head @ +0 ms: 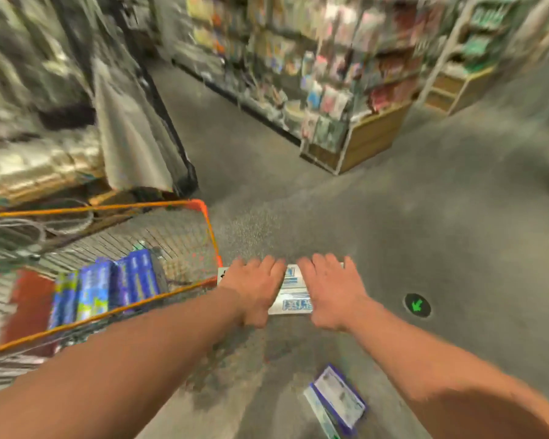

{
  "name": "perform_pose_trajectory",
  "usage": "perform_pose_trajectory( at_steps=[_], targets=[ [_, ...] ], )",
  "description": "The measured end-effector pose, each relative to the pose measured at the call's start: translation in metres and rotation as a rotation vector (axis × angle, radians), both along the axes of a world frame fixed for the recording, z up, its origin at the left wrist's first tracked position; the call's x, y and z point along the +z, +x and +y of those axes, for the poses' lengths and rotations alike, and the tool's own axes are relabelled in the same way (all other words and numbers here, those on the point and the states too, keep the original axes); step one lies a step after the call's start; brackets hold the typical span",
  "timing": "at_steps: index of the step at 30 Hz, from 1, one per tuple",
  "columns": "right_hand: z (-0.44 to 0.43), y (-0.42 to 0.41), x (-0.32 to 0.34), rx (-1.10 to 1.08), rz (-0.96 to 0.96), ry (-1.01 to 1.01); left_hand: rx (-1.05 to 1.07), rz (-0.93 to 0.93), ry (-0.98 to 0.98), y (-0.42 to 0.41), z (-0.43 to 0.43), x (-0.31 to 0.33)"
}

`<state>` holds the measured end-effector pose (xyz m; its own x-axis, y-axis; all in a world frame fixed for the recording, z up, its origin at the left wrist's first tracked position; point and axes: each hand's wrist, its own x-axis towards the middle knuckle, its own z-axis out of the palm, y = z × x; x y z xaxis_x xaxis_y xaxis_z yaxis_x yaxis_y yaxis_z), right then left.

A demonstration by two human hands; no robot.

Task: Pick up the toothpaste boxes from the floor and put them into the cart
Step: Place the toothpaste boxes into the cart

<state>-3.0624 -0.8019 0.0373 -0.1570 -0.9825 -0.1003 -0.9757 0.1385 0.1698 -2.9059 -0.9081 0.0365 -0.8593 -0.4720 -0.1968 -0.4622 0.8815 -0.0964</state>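
Both my hands press on a stack of white toothpaste boxes [293, 291] with blue print, held just right of the cart. My left hand [255, 288] covers their left side and my right hand [332, 289] covers their right side. The orange-rimmed wire cart [211, 229] stands at the left and holds several blue toothpaste boxes [108, 288] lying side by side. Another toothpaste box [338, 399], white with purple edges, lies on the grey floor near the bottom of the view. The picture is blurred.
Store shelves [327, 64] full of goods run along the far right, ending in a wooden base. A dark display with grey hanging material [124, 131] stands behind the cart. A round floor marker with a green arrow [417, 305] sits to the right.
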Motion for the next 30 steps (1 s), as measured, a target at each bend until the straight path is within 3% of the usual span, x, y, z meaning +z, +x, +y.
perform_pose_trajectory(
  at_steps=[8,15,22,30],
  targets=[
    [-0.068,0.143,0.087,0.047,0.028,-0.161,0.013,0.099,-0.159,0.15,-0.058,0.094],
    [-0.123,0.244,0.097,0.025,0.014,-0.204,-0.016,0.086,-0.231,0.249,-0.117,0.119],
    [-0.193,0.26,0.088,0.0,-0.023,-0.148,-0.015,0.029,-0.244,0.261,-0.188,0.11],
    [-0.292,0.216,0.02,-0.057,-0.115,-0.105,-0.004,-0.147,-0.205,0.204,-0.291,0.05]
  ],
)
